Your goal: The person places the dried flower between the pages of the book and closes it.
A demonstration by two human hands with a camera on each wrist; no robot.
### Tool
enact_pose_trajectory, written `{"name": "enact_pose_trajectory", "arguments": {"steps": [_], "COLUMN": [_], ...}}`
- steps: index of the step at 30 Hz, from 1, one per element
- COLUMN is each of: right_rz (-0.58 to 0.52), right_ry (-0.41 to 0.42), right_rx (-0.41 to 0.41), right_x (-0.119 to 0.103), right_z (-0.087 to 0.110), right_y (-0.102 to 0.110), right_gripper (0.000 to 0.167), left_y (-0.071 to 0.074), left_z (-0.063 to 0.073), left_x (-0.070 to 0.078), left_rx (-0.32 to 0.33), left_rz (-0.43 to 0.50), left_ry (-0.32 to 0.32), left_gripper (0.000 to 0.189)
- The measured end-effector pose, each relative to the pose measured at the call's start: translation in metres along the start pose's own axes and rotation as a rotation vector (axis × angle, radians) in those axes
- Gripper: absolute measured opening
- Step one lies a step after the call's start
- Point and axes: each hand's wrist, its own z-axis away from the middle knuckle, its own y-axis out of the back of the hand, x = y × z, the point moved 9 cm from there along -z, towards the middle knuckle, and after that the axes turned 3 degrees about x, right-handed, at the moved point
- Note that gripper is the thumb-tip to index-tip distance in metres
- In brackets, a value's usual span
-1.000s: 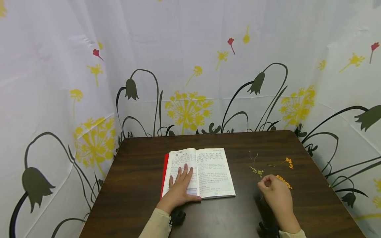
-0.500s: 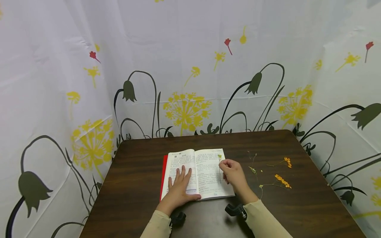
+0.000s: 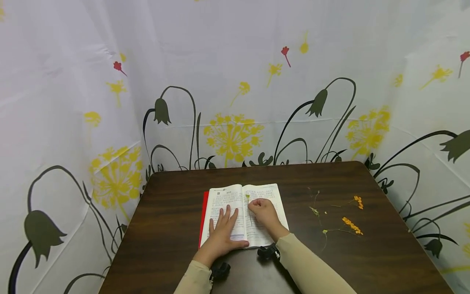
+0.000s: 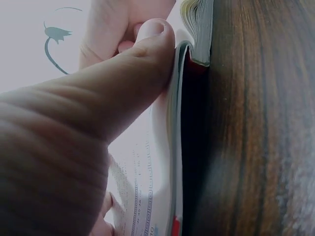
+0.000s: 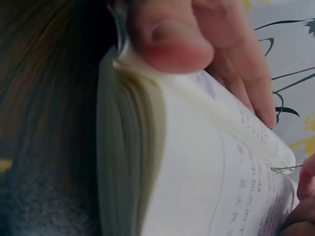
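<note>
An open book point(image 3: 269, 194) with printed pages and a red cover edge lies on the dark wooden table. My left hand point(image 3: 221, 237) rests flat on its left page, fingers spread; the thumb point(image 4: 142, 54) presses by the lower end of the fold. Over the right page, close to the fold, my right hand point(image 3: 265, 213) pinches a thin flower sprig point(image 3: 247, 197) with a small yellow-green head pointing away from me. In the right wrist view, part of the sprig's stem point(image 5: 283, 169) sticks out from the fingers point(image 5: 306, 189). The pinched part is hidden.
Right of the book lie two sprigs with orange-yellow flowers, an upper orange sprig point(image 3: 358, 201) and a lower orange sprig point(image 3: 351, 225), plus thin greenish sprigs point(image 3: 314, 211). A white patterned curtain point(image 3: 227, 81) hangs behind the table point(image 3: 176, 183).
My right hand has moved left from the loose flowers to the book, bringing a yellow-green sprig over the right page and then closer to the fold. The left hand has stayed on the left page.
</note>
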Motion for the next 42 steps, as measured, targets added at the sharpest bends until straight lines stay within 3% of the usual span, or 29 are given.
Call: {"name": "enact_pose_trajectory", "arguments": {"steps": [7, 10, 13, 16, 18, 24, 27, 29, 34, 39, 42], "right_rz": [0.038, -0.010, -0.089, -0.153, -0.112, 0.189, 0.307, 0.379, 0.496, 0.414, 0.337], "right_ry": [-0.024, -0.058, -0.027, 0.072, 0.165, 0.555, 0.648, 0.658, 0.581, 0.555, 0.549], "right_rx": [-0.006, -0.042, -0.093, -0.144, -0.182, -0.346, -0.395, -0.408, -0.388, -0.418, -0.434], "right_x": [0.002, 0.009, 0.012, 0.009, 0.005, -0.010, -0.007, -0.004, 0.008, 0.019, 0.021], "right_z": [-0.003, -0.005, -0.006, -0.004, 0.001, 0.040, 0.059, 0.070, 0.088, 0.102, 0.105], "right_y": [0.006, 0.008, 0.011, 0.018, 0.024, 0.030, 0.039, 0.050, 0.083, 0.095, 0.094], "right_gripper": [0.021, 0.020, 0.020, 0.015, 0.012, 0.035, 0.042, 0.041, 0.045, 0.058, 0.056], "left_y": [-0.002, -0.003, -0.003, -0.004, -0.005, -0.006, -0.006, -0.006, -0.007, -0.004, -0.002], "left_z": [-0.004, -0.005, -0.006, -0.007, -0.008, -0.009, -0.008, -0.008, -0.008, -0.005, -0.003], "left_x": [0.002, 0.002, 0.001, 0.001, 0.000, 0.002, 0.003, 0.002, 0.002, 0.001, 0.000], "left_rx": [-0.002, -0.011, -0.010, -0.012, -0.011, -0.016, -0.018, -0.018, -0.019, -0.011, -0.008], "left_rz": [-0.002, -0.002, -0.002, -0.009, -0.012, -0.021, -0.030, -0.041, -0.048, -0.030, -0.025], "left_ry": [0.001, 0.012, 0.021, 0.028, 0.025, 0.016, 0.018, 0.023, 0.028, 0.033, 0.036], "left_gripper": [0.125, 0.125, 0.124, 0.124, 0.123, 0.123, 0.124, 0.124, 0.124, 0.125, 0.125]}}
